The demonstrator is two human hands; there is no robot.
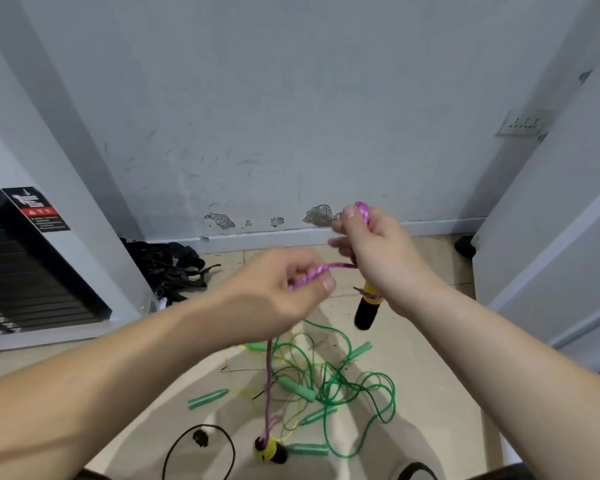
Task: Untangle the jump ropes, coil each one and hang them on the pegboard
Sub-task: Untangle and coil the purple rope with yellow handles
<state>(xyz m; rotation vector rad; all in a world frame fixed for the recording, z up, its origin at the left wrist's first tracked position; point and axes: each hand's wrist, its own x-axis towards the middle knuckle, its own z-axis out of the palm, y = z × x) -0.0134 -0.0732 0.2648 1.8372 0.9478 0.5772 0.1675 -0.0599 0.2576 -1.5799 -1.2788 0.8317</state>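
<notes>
Coiling the purple rope (340,266) above the green tangle (329,386) at lower centre, the right hand (373,252) curls its grip round gathered loops while the left hand (281,292) pinches the strand to feed slack.

Left hand (274,292) blurred; purple rope (340,266) coils hidden inside right hand (381,254).

Two hands are in view, a left hand (281,292) and a right hand (371,251). There is one purple rope (326,269) with two black-and-yellow handles (366,308) (269,450). Five green handles (208,399) (297,389) (317,415) (359,351) (307,449) show plainly; a sixth may sit behind the left hand. The tangled green cords (333,381) cannot be counted. There is one black cable (200,438) and one pile of black straps (170,268).
</notes>
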